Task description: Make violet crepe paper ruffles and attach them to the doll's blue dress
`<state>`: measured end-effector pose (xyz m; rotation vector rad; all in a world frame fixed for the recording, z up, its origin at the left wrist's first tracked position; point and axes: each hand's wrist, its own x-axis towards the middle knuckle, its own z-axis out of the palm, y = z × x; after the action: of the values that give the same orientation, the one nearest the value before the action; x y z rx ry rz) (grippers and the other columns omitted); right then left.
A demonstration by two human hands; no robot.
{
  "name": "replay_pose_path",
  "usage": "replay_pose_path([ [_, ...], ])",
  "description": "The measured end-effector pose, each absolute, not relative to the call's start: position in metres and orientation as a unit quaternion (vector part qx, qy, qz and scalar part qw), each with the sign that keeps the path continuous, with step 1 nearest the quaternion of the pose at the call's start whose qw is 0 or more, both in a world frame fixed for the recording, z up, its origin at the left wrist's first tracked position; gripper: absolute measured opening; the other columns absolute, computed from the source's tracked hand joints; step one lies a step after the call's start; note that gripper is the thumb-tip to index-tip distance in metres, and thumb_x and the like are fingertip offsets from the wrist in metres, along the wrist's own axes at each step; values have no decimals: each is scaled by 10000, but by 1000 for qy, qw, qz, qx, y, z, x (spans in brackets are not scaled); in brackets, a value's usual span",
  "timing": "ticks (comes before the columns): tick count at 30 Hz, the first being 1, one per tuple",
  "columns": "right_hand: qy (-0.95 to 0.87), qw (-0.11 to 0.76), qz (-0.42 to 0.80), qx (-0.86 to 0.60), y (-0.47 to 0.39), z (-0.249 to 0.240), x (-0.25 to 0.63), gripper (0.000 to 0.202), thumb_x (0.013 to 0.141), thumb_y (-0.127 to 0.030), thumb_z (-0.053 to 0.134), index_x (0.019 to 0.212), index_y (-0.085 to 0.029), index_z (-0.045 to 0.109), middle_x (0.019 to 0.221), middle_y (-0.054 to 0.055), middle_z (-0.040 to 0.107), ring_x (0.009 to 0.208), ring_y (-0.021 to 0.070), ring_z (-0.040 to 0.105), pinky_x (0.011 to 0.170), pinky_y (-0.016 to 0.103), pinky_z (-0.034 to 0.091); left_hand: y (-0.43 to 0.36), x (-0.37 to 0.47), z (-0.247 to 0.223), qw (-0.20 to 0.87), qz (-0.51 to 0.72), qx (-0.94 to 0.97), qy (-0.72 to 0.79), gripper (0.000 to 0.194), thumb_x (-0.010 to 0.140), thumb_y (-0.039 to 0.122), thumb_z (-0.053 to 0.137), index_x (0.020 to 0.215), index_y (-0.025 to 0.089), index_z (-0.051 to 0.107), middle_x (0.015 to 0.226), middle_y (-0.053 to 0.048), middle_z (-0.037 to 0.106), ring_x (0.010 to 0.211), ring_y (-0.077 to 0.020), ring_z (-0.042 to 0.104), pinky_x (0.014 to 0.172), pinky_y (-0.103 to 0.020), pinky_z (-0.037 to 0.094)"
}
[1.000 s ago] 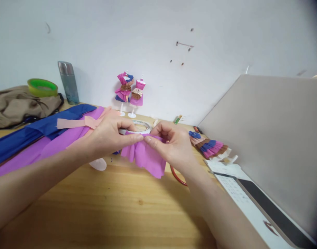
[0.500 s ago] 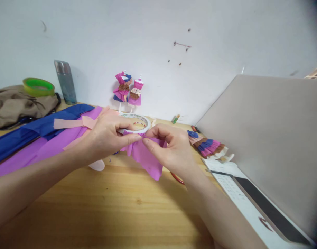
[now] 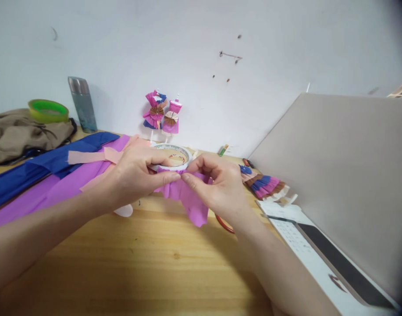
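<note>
Hands (image 3: 222, 182) closed, pinching gathered purple paper (image 3: 196, 206)

A paper strip (image 3: 196, 206) hangs between left hand (image 3: 140, 169) and right hand (image 3: 217, 177), tape roll (image 3: 188, 154) behind.
Paper sheets (image 3: 49, 197) lie left, a cloth (image 3: 19, 136) behind them under a second roll (image 3: 48, 117), then a flask (image 3: 84, 107); dress stands (image 3: 157, 112) farther back; a panel (image 3: 345, 175) right.

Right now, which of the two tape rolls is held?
The white tape roll: the left hand holds it, with purple material at its near edge. The green tape roll lies on the brown cloth.
</note>
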<state>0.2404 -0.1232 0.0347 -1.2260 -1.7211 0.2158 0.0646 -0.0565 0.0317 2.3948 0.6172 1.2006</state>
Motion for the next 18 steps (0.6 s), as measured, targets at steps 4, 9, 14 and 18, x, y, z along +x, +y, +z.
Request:
replay_pose_path([
  [4, -704, 488, 89, -508, -123, 35, 240, 121, 746, -149, 639, 637, -171, 591, 580, -21, 609, 522, 94, 495, 478, 217, 337, -57, 65, 31, 202, 427, 855, 216, 156, 793, 162, 657, 639, 166, 676, 564, 40, 645, 507, -86, 544, 492, -199, 415],
  [9, -693, 497, 126, -506, -121, 32, 241, 171, 750, -194, 637, 620, -188, 527, 562, -32, 562, 506, 91, 469, 472, 224, 329, -57, 66, 31, 213, 431, 854, 198, 120, 794, 163, 657, 677, 165, 686, 560, 51, 643, 504, -76, 523, 485, -188, 399],
  [14, -657, 513, 219, -507, -115, 32, 245, 222, 676, -241, 725, 733, -206, 513, 568, -60, 535, 517, 98, 469, 481, 222, 348, -51, 63, 32, 287, 388, 854, 196, 166, 766, 216, 676, 612, 158, 662, 556, 42, 616, 532, -74, 502, 493, -177, 383],
  [18, -650, 453, 320, -520, -107, 33, 251, 358, 636, -281, 782, 944, -187, 625, 495, -92, 486, 455, 89, 411, 439, 214, 285, -40, 59, 30, 377, 295, 843, 243, 197, 705, 329, 738, 631, 160, 667, 541, 41, 576, 510, -75, 488, 465, -173, 359],
])
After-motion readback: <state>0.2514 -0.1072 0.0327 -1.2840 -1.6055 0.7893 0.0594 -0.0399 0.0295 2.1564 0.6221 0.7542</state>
